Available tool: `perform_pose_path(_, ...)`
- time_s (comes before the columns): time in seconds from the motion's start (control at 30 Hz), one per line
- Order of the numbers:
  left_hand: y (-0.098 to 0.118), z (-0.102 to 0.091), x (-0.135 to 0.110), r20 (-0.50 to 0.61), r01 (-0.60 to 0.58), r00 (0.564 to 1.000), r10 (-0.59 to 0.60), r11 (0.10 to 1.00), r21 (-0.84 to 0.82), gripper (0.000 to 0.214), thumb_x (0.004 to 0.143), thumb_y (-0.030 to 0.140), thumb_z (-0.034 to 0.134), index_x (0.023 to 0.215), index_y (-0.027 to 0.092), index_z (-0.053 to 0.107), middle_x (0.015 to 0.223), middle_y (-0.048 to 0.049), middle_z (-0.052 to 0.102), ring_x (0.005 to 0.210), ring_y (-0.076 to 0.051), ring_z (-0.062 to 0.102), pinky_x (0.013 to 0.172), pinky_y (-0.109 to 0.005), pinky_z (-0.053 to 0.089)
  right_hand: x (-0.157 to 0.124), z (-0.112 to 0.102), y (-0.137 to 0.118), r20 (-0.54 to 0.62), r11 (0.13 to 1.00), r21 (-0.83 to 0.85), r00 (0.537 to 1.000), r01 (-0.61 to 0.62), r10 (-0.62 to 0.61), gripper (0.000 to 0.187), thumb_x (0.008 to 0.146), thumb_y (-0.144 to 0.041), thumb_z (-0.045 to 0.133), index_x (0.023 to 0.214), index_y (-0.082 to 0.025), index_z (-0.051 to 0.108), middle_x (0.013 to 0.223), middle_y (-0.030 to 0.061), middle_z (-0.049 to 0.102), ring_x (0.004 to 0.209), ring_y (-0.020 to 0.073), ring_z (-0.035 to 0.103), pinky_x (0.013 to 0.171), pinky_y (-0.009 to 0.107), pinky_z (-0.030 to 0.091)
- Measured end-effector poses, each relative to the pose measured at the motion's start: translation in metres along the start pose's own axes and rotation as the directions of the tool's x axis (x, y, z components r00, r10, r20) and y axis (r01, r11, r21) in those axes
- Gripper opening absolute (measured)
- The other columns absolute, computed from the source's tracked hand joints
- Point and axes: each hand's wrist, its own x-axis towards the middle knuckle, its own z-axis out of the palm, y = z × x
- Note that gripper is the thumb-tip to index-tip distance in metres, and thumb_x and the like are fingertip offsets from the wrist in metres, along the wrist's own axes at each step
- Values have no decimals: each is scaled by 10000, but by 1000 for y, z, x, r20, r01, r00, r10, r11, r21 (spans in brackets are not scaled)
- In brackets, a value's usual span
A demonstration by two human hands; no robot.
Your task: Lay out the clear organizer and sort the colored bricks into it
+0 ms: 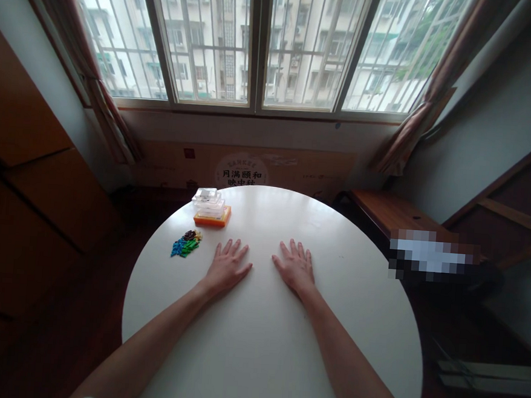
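Note:
My left hand [227, 266] lies flat, palm down, on the round white table [283, 340], fingers spread and holding nothing. My right hand [295, 266] rests the same way a short gap to its right, also open and flat. A small heap of coloured pieces [186, 244], blue, green and dark, sits on the table just left of my left hand. Farther back stands an orange box [212, 216] with clear plastic cases [208, 198] stacked on top.
A wide barred window [258, 41] with curtains fills the far wall. Wooden cabinets [31, 164] stand at the left. A wooden bench or bed frame [383, 210] lies to the right of the table, with a blurred object on it.

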Motion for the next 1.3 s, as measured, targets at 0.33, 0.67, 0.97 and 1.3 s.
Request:
perform_pose_path(0.33,-1,3,1,5,-4,1000,4,1000,-4,599,883,564,308,1400,265,340,1486,-82,292,1377,-295,215,1111,-509,127,0,3,1,-37,1000,15,999,5,-5,600,888,-545,305,1416,-260,313,1523,81,194,1398,272,121,1103,442,29)
perform_pose_path(0.67,1,2,1,-1,6,1000,-6,1000,-4,595,881,570,303,1399,280,341,1491,-60,284,1381,-292,206,1118,-500,122,2,8,6,-50,999,-8,998,42,-42,594,889,-535,316,1411,-252,326,1521,90,198,1396,286,125,1099,455,21)
perform_pose_path(0.97,1,-1,2,31,3,1000,-3,1000,4,598,880,576,299,1400,283,336,1495,-61,276,1384,-293,193,1113,-510,129,-1,3,8,-39,997,12,996,76,-75,583,891,-516,333,1404,-239,342,1511,110,221,1388,310,136,1090,471,43)
perform_pose_path(1.3,5,-3,6,33,30,999,-30,1000,-10,595,882,555,323,1400,262,342,1491,-76,281,1384,-295,191,1117,-511,112,3,-1,9,-15,995,-14,995,96,-96,577,897,-510,319,1406,-238,338,1511,113,219,1388,312,138,1092,467,49)
